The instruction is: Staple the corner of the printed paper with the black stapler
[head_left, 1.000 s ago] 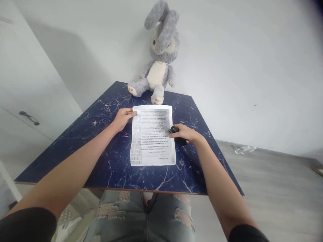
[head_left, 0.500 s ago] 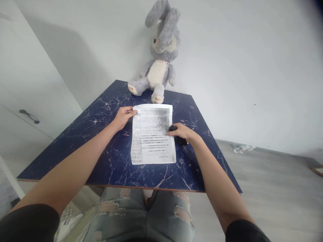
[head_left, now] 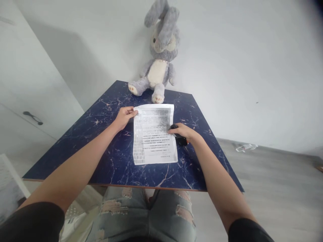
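Printed paper [head_left: 155, 134], covered with lines of dark text, is in front of me over the table; whether it is one sheet or several I cannot tell. My left hand [head_left: 124, 117] pinches its upper left corner between thumb and fingers. At the right edge, my right hand [head_left: 183, 131] is closed around a black stapler-like tool [head_left: 182, 140]. The thumb reaches onto the paper's margin, and the tool's front end meets the edge there. The palm and fingers hide part of the tool.
A grey plush rabbit [head_left: 161, 72] sits at the back of the dark blue marbled table [head_left: 106, 164], its feet just beyond the paper. To the left stands a white cabinet with a dark handle [head_left: 32, 118]. Clear plastic packaging [head_left: 246, 147] lies on the floor at right.
The whole view has shifted slightly, and the paper appears a little further right. Both hands keep their holds on the paper and the black tool.
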`<state>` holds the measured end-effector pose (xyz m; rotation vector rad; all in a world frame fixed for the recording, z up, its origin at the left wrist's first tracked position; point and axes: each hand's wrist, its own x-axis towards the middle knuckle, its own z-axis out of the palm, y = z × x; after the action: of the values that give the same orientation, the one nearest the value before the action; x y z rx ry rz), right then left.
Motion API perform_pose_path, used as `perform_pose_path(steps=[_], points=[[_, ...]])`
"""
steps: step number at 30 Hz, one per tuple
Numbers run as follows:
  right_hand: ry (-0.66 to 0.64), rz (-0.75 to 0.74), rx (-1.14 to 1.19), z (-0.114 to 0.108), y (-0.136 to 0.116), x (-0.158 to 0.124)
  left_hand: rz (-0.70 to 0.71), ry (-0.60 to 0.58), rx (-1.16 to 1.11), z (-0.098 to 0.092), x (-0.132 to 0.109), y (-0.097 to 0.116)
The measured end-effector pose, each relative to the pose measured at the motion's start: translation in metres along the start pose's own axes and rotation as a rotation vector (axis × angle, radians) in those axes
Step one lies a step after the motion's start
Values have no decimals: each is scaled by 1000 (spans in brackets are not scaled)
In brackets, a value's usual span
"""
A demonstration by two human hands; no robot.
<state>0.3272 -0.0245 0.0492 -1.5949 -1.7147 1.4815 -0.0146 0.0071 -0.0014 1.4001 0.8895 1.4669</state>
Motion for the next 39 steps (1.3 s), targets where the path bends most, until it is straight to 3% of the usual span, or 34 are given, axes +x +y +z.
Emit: perform_pose_path(steps=[14, 16, 19, 21, 24, 27, 28, 30, 33, 35, 39], points=[[124, -69, -156, 8, -6, -7, 13, 23, 86, 4, 1, -1], [64, -32, -119, 5, -7, -8, -11, 36, 98, 7, 0, 2], [-163, 8, -58, -8, -6, -11, -36, 62, 106, 7, 0, 1], [-194, -10, -96, -20, -5, -14, -38, 74, 163, 5, 0, -3], [-6, -12, -258, -36, -1, -13, -23, 61, 413, 2, 2, -8], [264, -5, -375, -41, 2, -10, 103, 109, 724, 8, 0, -5], [347, -26, -406, -39, 1, -9, 158, 82, 788, 11, -1, -3], [447, -125, -434, -30, -4, -12, 233, -114, 842, 21, -6, -2], [372, -325, -401, -5, -18, -22, 194, -460, 857, 36, -17, -7], [259, -446, -425, 16, -27, -27, 135, -526, 872, 43, -22, -15], [114, -605, -553, 57, -33, -28, 126, -533, 841, 48, -24, -28]])
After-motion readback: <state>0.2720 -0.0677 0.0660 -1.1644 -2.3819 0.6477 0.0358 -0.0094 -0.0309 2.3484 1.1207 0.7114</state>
